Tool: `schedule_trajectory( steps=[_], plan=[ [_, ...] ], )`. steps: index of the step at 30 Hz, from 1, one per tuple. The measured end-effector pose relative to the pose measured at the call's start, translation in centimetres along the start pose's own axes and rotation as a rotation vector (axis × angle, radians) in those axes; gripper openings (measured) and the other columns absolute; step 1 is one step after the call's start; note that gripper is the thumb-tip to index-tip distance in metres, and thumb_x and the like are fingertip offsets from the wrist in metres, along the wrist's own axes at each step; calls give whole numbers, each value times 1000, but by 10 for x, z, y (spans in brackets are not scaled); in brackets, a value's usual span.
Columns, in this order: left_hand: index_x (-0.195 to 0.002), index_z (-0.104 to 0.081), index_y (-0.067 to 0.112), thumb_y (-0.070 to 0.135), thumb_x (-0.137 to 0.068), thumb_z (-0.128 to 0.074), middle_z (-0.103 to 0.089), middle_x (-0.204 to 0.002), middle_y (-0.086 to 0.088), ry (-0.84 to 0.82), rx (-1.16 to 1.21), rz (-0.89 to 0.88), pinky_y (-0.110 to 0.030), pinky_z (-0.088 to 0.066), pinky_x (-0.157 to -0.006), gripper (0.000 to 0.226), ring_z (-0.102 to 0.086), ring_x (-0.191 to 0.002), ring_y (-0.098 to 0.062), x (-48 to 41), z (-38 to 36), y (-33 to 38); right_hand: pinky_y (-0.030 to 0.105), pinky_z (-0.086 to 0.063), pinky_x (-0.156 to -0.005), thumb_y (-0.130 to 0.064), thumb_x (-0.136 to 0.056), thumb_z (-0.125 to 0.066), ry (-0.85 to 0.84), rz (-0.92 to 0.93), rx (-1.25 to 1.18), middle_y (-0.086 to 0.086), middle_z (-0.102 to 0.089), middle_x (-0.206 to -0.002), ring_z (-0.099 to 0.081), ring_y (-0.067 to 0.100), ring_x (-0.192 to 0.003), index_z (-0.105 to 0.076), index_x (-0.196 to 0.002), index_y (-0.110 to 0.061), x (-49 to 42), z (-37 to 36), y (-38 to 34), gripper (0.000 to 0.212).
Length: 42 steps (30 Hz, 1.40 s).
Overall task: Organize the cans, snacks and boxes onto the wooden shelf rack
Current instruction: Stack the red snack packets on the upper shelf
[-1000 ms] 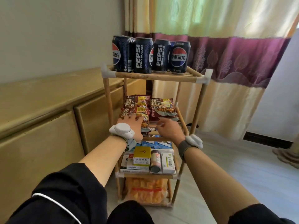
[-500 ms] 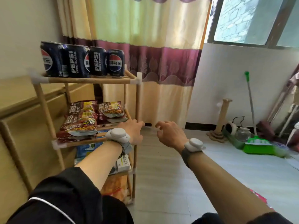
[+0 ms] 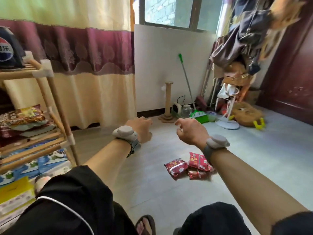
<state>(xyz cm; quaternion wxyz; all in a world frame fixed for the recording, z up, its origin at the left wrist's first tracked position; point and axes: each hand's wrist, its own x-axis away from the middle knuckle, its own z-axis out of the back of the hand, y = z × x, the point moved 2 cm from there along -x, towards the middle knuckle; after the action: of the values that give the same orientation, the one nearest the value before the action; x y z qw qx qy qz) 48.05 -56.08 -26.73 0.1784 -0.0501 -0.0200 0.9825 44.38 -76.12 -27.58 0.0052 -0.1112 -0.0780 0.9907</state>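
Note:
The wooden shelf rack [image 3: 55,97] stands at the left edge. A Pepsi can [image 3: 7,50] shows on its top shelf, snack packets [image 3: 22,117] lie on the middle shelf and boxes [image 3: 16,194] below. Three red snack packets [image 3: 188,166] lie on the floor, partly hidden by my right forearm. My left hand [image 3: 140,128] hovers in the air right of the rack, fingers loosely curled, holding nothing. My right hand [image 3: 190,131] hovers above and beyond the floor packets, fingers apart and empty.
A striped curtain [image 3: 84,48] hangs behind the rack. Against the far wall stand a wooden post [image 3: 168,100], a green-tipped broom [image 3: 186,77], a green dustpan [image 3: 199,116] and a glass jar [image 3: 186,111]. Hanging clothes and a fan base [image 3: 227,124] crowd the right corner.
My view has swung right, away from the rack toward the floor. Both hands left the middle shelf and now hover empty over the floor; the red packets came into view.

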Motion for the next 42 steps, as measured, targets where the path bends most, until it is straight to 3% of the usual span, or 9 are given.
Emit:
schedule_trajectory(
  steps=[7,13,16,21,28,31,36,39,42],
  plan=[
    [-140,-44,33,36,-92,-58,-54,-131,1,-70,146,-239,-39,-54,-88,49,-57,-111,-23,-54,-39,77,39,-51,-94,-34,-88,-51,-53,-269,23,2,-69,-118,-59,28,-113,-62,-122,-30,15,-13,103,36],
    [-142,-43,31,29,-93,-54,-53,-133,1,-151,115,-318,-32,-49,-87,50,-56,-116,-21,-107,-112,130,38,-50,-95,-35,-90,-52,-168,-426,10,1,-67,-121,-57,28,-118,-59,-127,-28,11,-75,176,37],
    [-142,-43,33,28,-89,-54,-54,-130,1,-251,121,-310,-30,-45,-74,54,-57,-108,-21,-146,-169,150,39,-50,-93,-35,-91,-52,-264,-486,-10,4,-66,-120,-56,30,-116,-57,-127,-24,-9,-132,215,37],
    [-135,-45,32,30,-83,-53,-51,-128,-1,-354,137,-244,-35,-43,-76,53,-53,-108,-28,-179,-241,153,40,-47,-90,-38,-88,-54,-355,-510,-5,10,-60,-122,-54,36,-115,-52,-125,-20,-30,-203,239,41],
    [-138,-36,29,56,-75,-67,-42,-139,-5,-553,95,-77,-47,-40,-94,76,-47,-116,-36,-233,-387,162,45,-43,-98,-50,-88,-61,-540,-551,12,14,-42,-141,-44,40,-126,-39,-137,-19,-80,-345,283,62],
    [-148,-24,30,67,-72,-66,-31,-148,-10,-575,103,-41,-54,-36,-97,94,-40,-120,-42,-248,-428,165,48,-42,-101,-55,-86,-64,-520,-543,18,14,-33,-150,-39,42,-132,-31,-144,-22,-100,-379,293,75],
    [-155,4,35,76,-70,-64,-1,-162,-17,-607,136,-11,-70,-24,-106,117,-21,-138,-55,-275,-498,174,61,-25,-116,-61,-84,-65,-509,-530,53,10,3,-167,-8,43,-150,-3,-159,-31,-131,-445,312,102],
    [-154,12,40,77,-70,-65,9,-163,-20,-622,185,-12,-74,-15,-109,120,-9,-142,-59,-281,-524,182,73,-13,-114,-68,-77,-68,-525,-536,56,5,17,-167,7,42,-152,10,-158,-38,-137,-468,318,116],
    [-155,4,35,67,-73,-68,-15,-156,-29,-552,125,-44,-60,-41,-97,114,-40,-126,-55,-286,-539,184,76,-16,-109,-68,-79,-68,-525,-571,13,1,13,-168,10,39,-152,5,-157,-44,-140,-481,324,109]
  ],
)
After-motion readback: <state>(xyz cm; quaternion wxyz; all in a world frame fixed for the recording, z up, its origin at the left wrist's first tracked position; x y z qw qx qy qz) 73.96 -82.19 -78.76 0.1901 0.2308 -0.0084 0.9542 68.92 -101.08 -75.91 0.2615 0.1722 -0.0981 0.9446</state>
